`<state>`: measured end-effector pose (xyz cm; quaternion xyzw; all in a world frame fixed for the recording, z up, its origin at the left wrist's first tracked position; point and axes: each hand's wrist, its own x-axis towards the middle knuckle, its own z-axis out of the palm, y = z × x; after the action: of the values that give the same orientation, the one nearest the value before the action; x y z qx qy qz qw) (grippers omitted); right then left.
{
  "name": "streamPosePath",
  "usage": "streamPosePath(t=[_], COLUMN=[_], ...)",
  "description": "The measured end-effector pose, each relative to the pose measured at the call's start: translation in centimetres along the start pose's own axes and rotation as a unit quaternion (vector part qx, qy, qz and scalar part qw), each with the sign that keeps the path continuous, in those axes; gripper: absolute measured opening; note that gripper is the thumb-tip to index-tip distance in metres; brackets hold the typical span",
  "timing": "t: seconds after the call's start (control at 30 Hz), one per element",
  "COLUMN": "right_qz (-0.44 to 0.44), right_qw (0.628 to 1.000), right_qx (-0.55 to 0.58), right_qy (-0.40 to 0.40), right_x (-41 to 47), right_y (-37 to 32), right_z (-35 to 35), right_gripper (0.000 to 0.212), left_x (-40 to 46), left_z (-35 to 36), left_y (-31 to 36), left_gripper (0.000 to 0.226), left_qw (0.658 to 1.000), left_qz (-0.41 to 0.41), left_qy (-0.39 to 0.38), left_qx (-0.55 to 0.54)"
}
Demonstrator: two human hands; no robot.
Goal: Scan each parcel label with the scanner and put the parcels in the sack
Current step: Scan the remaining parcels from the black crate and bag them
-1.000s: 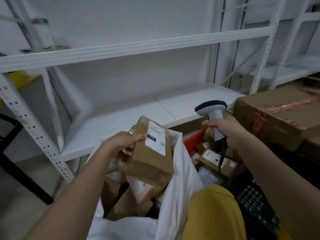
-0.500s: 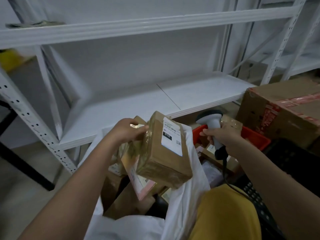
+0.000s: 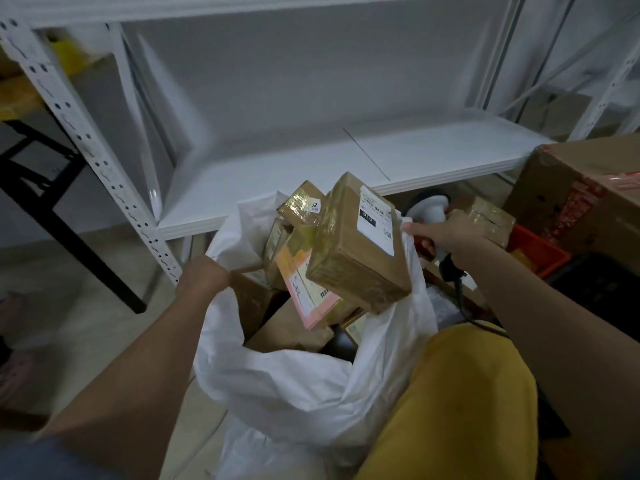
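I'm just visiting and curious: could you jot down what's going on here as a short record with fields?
Left hand: left hand grips the white sack rim
Right hand: right hand holds the scanner
Top parcel: labelled box rests on the pile in the sack
Other parcels: pink parcel beneath it
Nearby: red crate, white shelf

White metal shelving (image 3: 346, 161) at the far side, big taped carton (image 3: 588, 199) on the right, red crate (image 3: 535, 249) beside it.

Two bare forearms without sleeves, yellow trouser leg (image 3: 460, 403) at lower right, blue fabric (image 3: 41, 459) at lower left
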<state>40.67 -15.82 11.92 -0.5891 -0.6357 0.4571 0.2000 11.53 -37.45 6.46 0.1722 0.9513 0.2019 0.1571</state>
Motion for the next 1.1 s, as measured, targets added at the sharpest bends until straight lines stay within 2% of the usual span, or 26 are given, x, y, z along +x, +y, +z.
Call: streamPosePath(t=[0.07,0.17,0.27,0.4,0.5,0.57,0.77,0.83,0.93,1.1], right_qz=[0.012,0.002,-0.012,0.008,-0.037,-0.063,0.036,0.062,0.07,0.065], right_qw=[1.0,0.999,0.999,0.99,0.974,0.965,0.981,0.983,0.987,0.992], right_qx=[-0.01,-0.033,-0.028,0.096,0.176,0.203,0.141,0.12,0.097,0.057], right_qy=[-0.011,0.017,0.04,0.1,0.137,0.151,0.13,0.121,0.106,0.088], right_x=[0.0,0.2,0.9,2.0,2.5,2.8,3.1,2.9,2.7,1.9], right_y=[0.0,0.1,0.2,-1.1,-2.6,-3.1,0.5,1.7,2.9,2.7], right_z=[0.3,0.5,0.4,-2.1,-4.4,-5.2,-6.4,-6.9,-7.2,-6.7], right_gripper=[0.046,0.039,0.045,0.042,0.042,0.046,0.054,0.06,0.062,0.063], left_x=[0.1,0.6,1.1,1.2,1.8,2.2,0.9,0.6,0.0,0.0], left_z=[0.3,0.8,1.2,1.0,-0.8,-1.7,0.5,1.1,1.3,0.0], left_y=[0.0,0.4,0.9,2.6,5.8,8.3,10.3,10.0,9.4,8.3], left_gripper=[0.024,0.028,0.027,0.029,0.03,0.033,0.027,0.032,0.046,0.043], left_qw=[1.0,0.998,0.995,0.987,0.978,0.976,0.988,0.989,0.986,0.981], left_qz=[-0.005,0.0,-0.013,-0.004,0.026,0.055,0.06,0.051,0.019,-0.035], left_qy=[0.018,0.021,0.029,0.082,0.143,0.157,0.089,0.073,0.054,0.061], left_qx=[-0.007,-0.051,-0.098,-0.139,-0.147,-0.141,-0.112,-0.119,-0.154,-0.18])
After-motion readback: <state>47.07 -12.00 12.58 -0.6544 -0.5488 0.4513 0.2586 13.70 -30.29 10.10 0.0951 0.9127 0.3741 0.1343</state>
